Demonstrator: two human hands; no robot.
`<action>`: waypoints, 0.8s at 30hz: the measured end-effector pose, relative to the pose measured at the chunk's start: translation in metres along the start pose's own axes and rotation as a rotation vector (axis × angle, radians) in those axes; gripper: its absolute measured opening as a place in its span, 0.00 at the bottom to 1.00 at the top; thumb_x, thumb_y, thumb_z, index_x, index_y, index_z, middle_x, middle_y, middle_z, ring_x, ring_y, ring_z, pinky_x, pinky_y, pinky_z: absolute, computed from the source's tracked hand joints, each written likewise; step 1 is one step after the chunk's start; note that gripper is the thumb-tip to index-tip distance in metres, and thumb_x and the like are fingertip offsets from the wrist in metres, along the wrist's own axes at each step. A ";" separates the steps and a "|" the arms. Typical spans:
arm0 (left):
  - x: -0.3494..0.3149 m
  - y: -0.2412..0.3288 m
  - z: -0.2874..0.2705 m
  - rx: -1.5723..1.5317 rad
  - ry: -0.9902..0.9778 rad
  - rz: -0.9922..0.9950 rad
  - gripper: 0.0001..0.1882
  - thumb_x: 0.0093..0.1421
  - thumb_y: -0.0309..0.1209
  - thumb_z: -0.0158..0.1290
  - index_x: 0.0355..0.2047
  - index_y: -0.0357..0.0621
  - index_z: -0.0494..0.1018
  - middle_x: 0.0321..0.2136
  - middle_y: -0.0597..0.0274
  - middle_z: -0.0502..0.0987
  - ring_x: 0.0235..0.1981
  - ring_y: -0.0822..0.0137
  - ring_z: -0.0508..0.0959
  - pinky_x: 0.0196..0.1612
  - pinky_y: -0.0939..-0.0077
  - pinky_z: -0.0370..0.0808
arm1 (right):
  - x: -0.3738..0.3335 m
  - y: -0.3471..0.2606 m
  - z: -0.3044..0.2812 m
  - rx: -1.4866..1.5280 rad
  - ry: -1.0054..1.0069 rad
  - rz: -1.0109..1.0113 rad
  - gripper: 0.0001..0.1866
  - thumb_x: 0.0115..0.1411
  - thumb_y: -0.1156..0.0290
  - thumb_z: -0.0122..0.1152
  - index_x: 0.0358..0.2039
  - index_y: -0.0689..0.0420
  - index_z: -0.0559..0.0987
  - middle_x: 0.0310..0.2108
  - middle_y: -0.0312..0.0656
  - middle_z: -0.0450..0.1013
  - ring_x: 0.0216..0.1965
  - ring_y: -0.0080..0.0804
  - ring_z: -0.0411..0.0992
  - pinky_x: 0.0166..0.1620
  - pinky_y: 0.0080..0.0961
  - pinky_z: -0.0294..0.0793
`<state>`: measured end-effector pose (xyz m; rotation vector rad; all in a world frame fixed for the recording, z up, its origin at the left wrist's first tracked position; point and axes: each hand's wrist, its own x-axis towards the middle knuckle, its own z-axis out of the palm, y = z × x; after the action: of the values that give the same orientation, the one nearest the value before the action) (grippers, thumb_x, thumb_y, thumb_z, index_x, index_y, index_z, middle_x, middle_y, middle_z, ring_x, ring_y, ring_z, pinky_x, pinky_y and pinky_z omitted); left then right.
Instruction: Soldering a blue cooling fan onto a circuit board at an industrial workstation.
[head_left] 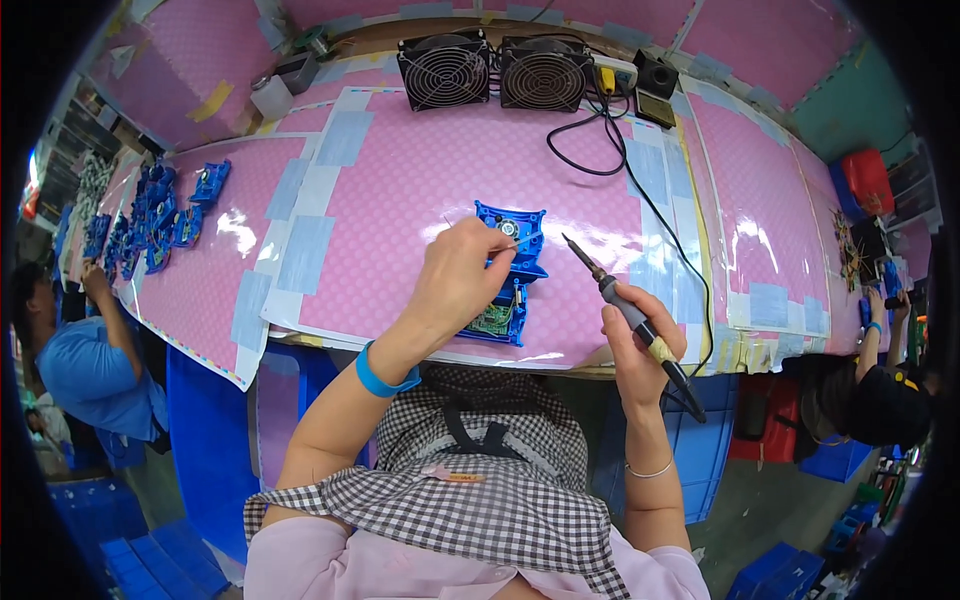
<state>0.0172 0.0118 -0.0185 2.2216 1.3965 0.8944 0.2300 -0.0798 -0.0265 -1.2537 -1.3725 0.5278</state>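
My right hand (642, 350) grips a soldering iron (618, 295) like a pen. Its tip points up and left, apart from the blue plastic housing. My left hand (455, 275) is over that work, thumb and forefinger pinched on a thin silvery wire (527, 241). Beneath it lies one blue housing half (532, 220) with a round speaker-like part inside. Closer to me is the other half, holding a green circuit board (490, 322), partly covered by my left hand.
Two black fans (446, 72) stand at the back. Beside them are an iron stand (656, 78) and a black cord (625, 160) that runs down the right side. Several blue housings (155, 205) lie at the left. Co-workers sit at both sides.
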 end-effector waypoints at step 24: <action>-0.009 -0.001 -0.005 -0.542 0.245 -0.303 0.07 0.52 0.26 0.59 0.30 0.35 0.78 0.24 0.57 0.80 0.26 0.69 0.78 0.31 0.76 0.73 | 0.006 -0.015 0.028 0.167 -0.086 0.101 0.11 0.56 0.80 0.60 0.40 0.68 0.78 0.26 0.44 0.77 0.24 0.24 0.76 0.28 0.16 0.76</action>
<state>0.0102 0.0035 -0.0178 1.4968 1.3403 1.2800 0.2007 -0.0694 -0.0181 -1.1791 -1.3122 0.7593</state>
